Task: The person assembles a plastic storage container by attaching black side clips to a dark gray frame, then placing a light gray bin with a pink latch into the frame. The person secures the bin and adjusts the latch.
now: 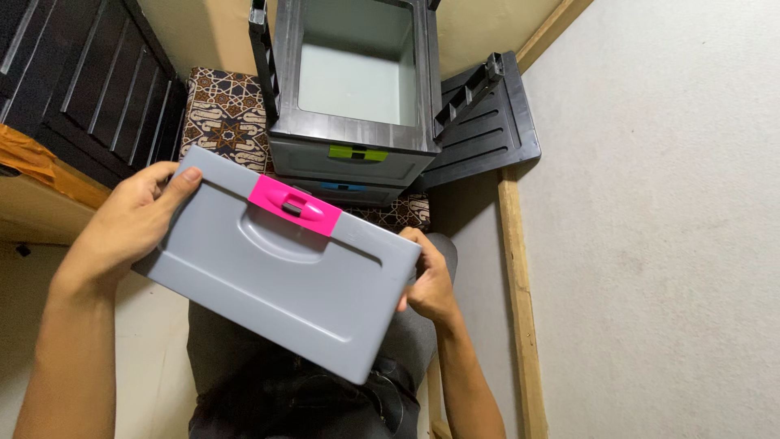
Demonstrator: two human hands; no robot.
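I hold a grey plastic drawer with a pink handle in both hands, its front panel facing up at me. My left hand grips its left end, thumb on the top corner. My right hand grips its right end, fingers partly hidden behind the panel. Just beyond the drawer stands a dark grey plastic drawer cabinet, its top slot open and hollow. Below that slot sit a drawer with a green handle and one with a blue handle.
A black plastic panel lies on the floor to the cabinet's right. A patterned brown cloth lies under the cabinet. Black slatted furniture stands at left. A wooden strip runs along the pale floor at right. My lap is below the drawer.
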